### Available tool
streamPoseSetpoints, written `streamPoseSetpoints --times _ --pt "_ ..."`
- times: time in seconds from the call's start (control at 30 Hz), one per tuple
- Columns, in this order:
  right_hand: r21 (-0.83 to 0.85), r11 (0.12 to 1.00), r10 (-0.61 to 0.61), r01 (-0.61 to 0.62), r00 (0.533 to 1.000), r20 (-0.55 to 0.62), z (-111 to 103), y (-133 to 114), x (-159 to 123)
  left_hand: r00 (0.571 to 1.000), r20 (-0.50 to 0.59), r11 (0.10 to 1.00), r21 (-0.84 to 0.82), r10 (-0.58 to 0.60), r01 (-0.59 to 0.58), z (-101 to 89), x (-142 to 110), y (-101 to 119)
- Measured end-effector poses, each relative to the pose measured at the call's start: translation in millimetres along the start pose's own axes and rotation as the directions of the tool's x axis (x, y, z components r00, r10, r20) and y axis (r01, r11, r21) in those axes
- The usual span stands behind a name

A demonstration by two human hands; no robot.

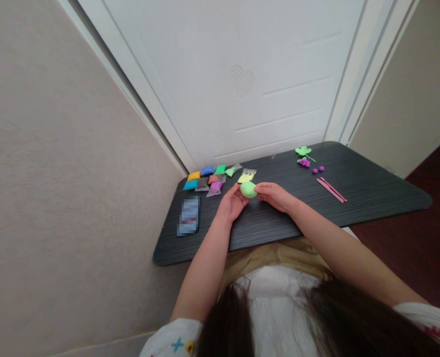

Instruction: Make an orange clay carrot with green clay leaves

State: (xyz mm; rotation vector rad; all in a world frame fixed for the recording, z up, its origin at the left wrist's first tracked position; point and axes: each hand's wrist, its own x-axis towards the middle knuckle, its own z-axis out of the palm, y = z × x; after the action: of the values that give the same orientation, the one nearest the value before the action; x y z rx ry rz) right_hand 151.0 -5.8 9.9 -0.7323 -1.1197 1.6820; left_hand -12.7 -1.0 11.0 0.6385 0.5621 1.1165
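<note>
A light green lump of modelling clay (pixel 248 189), smooth and rounded, is held just above the dark table (pixel 268 223). My left hand (pixel 233 202) grips its left side, with the fingers curled around and beneath it. From the other side, my right hand (pixel 274 195) pinches the clay's right edge between thumb and fingers. Right behind the lump lies a clear packet of pale yellow clay (pixel 247 175). The undersides of the fingers are partly hidden.
Several coloured clay packets (pixel 207 170) lie at the back left, beside a phone (pixel 189 216) with a blurred screen. To the right are a green clay leaf shape (pixel 303 150), purple clay balls (pixel 304 162) and pink modelling tools (pixel 331 190). A white door (pixel 249 74) stands behind the table.
</note>
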Motion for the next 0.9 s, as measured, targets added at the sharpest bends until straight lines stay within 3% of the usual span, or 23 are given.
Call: streamPoseSetpoints --times 0.27,0.77,0.9 --pt "0.011 1.000 0.015 -0.015 1.000 0.018 -1.0 0.7 0.4 0.997 -0.043 0.996 0.072 0.058 -0.054 0.4 0.9 -2.9" --pt "0.027 1.000 -0.007 0.007 1.000 0.011 -2.7 2.2 1.7 1.000 0.013 0.994 0.107 -0.014 0.012 -2.7 2.2 -4.8" --pt "0.040 0.999 -0.004 0.003 0.999 0.032 -1.6 2.0 1.0 0.999 0.038 0.986 0.163 0.022 -0.028 -3.0 2.5 -7.0"
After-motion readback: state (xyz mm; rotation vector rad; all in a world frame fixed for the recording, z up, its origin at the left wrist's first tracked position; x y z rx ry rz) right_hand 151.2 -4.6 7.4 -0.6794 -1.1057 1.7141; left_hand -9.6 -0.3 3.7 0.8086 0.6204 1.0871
